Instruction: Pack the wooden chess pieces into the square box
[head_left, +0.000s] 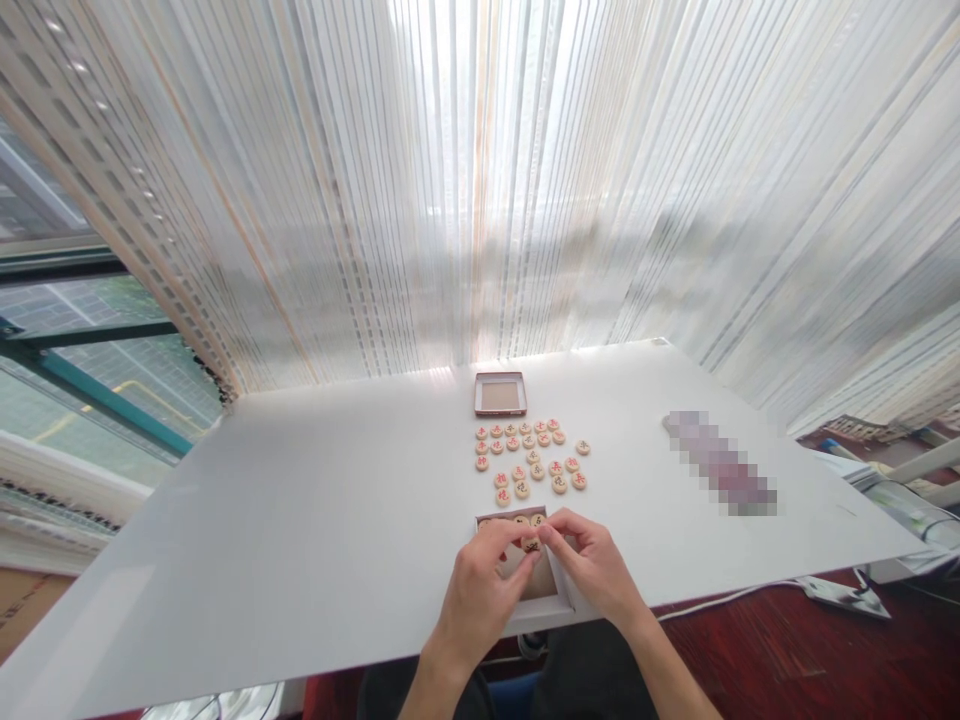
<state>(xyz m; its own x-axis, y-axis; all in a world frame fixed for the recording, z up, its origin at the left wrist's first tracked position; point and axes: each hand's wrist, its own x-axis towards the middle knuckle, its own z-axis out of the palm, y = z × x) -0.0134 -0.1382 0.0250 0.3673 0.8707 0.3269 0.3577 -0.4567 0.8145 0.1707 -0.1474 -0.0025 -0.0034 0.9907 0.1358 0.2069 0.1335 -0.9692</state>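
My left hand (484, 580) pinches a round wooden Chinese chess piece (531, 546) with a dark character, tilted above the near box. The fingers of my right hand (589, 560) are closed at the right edge of that same piece. Beneath both hands lies a shallow open box (561, 604) at the table's front edge. A row of pieces lies along its far side, among them a dark-marked piece (537, 520); my fingers cover part of this row. Beyond the box, several loose pieces with red or dark characters, such as a red piece (502, 497), lie face up in uneven rows.
A second shallow box part (500, 411) lies open behind the loose pieces on the white table (315, 520). A pixelated long object (720, 465) rests to the right. Striped curtains (480, 200) hang at the back edge. A power strip (844, 594) sits below on the right.
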